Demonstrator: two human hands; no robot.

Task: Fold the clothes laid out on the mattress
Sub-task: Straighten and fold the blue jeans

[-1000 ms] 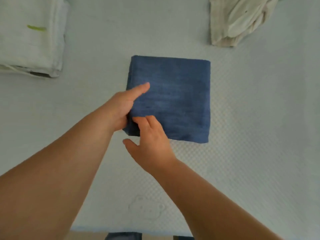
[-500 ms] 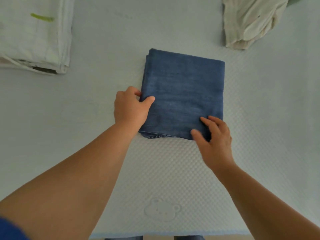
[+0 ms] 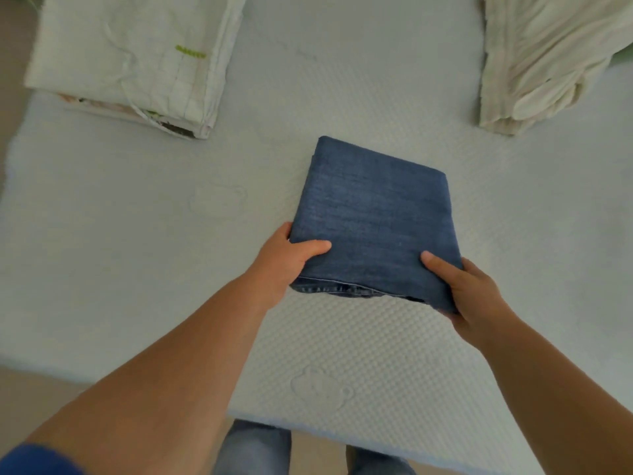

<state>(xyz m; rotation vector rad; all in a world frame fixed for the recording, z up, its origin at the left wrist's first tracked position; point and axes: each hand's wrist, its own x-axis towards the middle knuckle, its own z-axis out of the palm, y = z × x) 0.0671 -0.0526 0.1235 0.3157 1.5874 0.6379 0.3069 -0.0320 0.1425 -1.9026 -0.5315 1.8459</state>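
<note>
A folded blue denim garment (image 3: 375, 214) lies as a thick square near the middle of the pale mattress (image 3: 342, 80). My left hand (image 3: 284, 260) grips its near left corner, thumb on top and fingers underneath. My right hand (image 3: 469, 293) grips the near right corner the same way, thumb on the cloth. The near edge of the denim looks raised off the mattress, with the stacked hems showing between my hands.
A folded white stack (image 3: 137, 60) sits at the far left of the mattress. A crumpled cream garment (image 3: 537, 53) lies at the far right. The mattress's front edge runs below my arms, with my legs (image 3: 253, 447) and floor beyond it.
My right hand has slid from the near left corner to the near right corner. Both hands now grip the denim's near corners, thumbs on top, and its near edge has lifted.
</note>
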